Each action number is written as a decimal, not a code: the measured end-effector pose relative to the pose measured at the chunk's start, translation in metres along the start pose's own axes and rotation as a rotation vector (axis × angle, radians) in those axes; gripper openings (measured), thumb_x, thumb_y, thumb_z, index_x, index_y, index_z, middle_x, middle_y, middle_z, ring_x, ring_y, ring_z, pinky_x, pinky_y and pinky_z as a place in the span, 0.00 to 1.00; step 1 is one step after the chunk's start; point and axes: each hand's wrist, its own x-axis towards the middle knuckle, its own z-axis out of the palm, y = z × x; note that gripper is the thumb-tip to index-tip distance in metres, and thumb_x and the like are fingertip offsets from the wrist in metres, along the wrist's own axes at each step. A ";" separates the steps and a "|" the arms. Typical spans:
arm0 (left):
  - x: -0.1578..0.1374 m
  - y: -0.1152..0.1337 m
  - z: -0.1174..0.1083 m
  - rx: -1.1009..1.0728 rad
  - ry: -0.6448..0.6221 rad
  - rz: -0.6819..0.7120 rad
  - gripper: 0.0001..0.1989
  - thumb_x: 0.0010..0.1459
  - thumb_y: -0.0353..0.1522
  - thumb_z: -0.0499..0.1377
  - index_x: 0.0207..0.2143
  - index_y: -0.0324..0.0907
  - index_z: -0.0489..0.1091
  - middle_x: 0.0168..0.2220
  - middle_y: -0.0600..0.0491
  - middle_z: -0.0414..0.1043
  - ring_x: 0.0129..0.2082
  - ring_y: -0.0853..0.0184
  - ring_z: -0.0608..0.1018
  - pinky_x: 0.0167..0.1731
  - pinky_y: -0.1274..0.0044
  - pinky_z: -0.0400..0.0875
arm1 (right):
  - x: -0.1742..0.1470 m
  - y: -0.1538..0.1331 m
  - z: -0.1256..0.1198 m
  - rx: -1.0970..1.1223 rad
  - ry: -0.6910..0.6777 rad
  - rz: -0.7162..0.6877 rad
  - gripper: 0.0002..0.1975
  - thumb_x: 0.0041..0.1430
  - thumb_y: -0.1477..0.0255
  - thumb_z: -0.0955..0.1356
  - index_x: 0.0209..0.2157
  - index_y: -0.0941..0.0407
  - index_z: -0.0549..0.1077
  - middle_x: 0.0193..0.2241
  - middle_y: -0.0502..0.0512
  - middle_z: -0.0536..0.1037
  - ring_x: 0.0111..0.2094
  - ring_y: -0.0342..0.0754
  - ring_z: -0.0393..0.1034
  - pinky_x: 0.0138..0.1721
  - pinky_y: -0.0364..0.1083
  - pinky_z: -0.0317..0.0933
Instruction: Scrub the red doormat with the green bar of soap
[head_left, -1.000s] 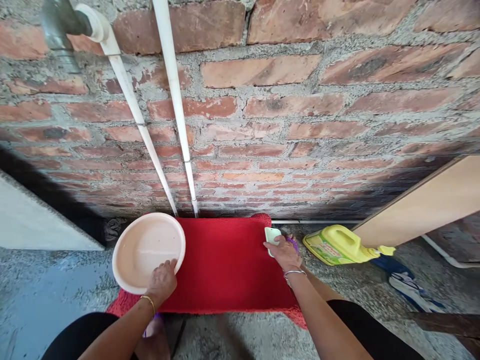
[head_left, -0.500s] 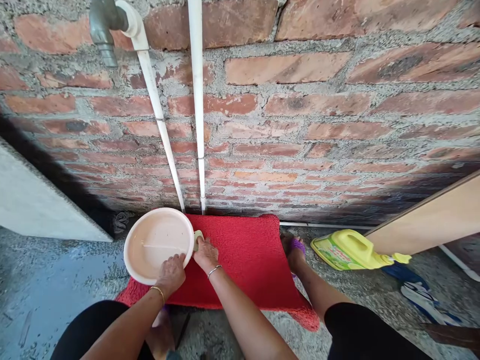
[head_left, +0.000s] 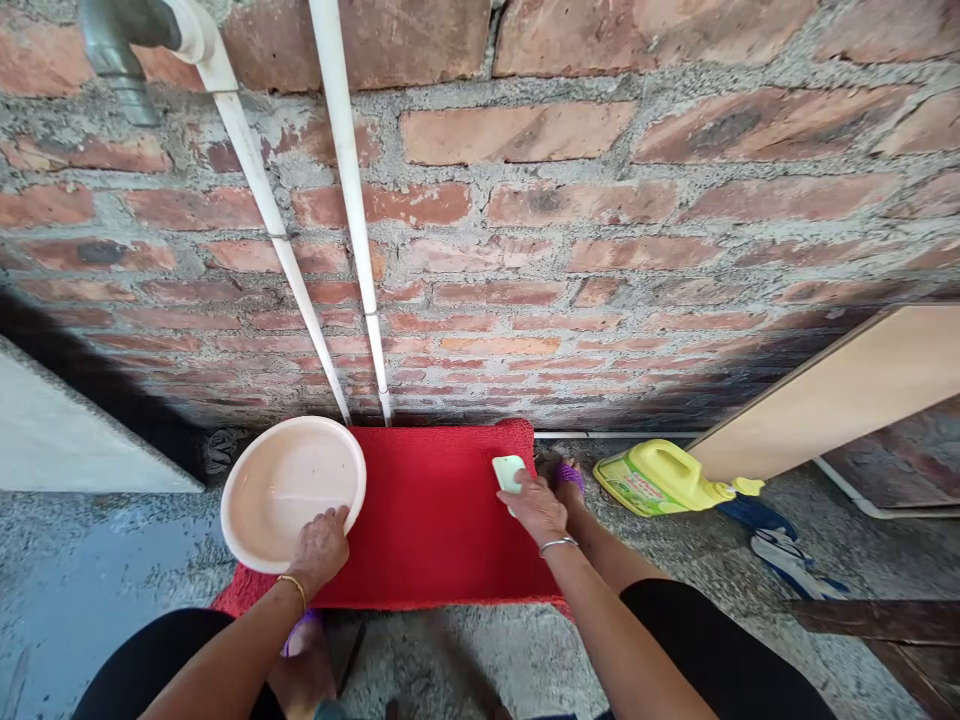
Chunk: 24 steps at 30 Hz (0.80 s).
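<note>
A pale pink plastic basin (head_left: pixel 259 480) rests over the left end of a wet-looking red cloth (head_left: pixel 435 520). My left hand (head_left: pixel 321 545) is closed over the basin's near right rim, fingers inside the edge. Toward the cloth's right end, my right hand (head_left: pixel 536 508) grips a pale green rounded block (head_left: pixel 508 470); whether it is soap or a brush back I cannot tell. The block is at the cloth's surface, its underside hidden. The cloth lies spread flat, its near edge hanging, over a support that it hides.
A yellow jug (head_left: pixel 652 478) lies on its side at the right, against a tan board (head_left: pixel 817 390). Beyond it are blue-and-white slippers (head_left: pixel 791 560). White pipes (head_left: pixel 352 210) and a grey tap (head_left: pixel 120 60) run along the brick wall (head_left: pixel 517 135). A pale slab (head_left: pixel 82 430) stands left.
My right hand has moved right across the cloth with the green block, away from the basin. My left hand stays on the basin rim. The view has shifted slightly right.
</note>
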 end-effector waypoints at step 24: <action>-0.004 0.001 -0.011 -0.026 -0.029 0.012 0.23 0.62 0.25 0.47 0.57 0.39 0.67 0.49 0.41 0.75 0.49 0.59 0.78 0.46 0.71 0.71 | -0.116 -0.176 0.099 0.070 -0.208 -0.425 0.24 0.54 0.59 0.72 0.51 0.49 0.71 0.52 0.59 0.74 0.49 0.55 0.75 0.45 0.49 0.65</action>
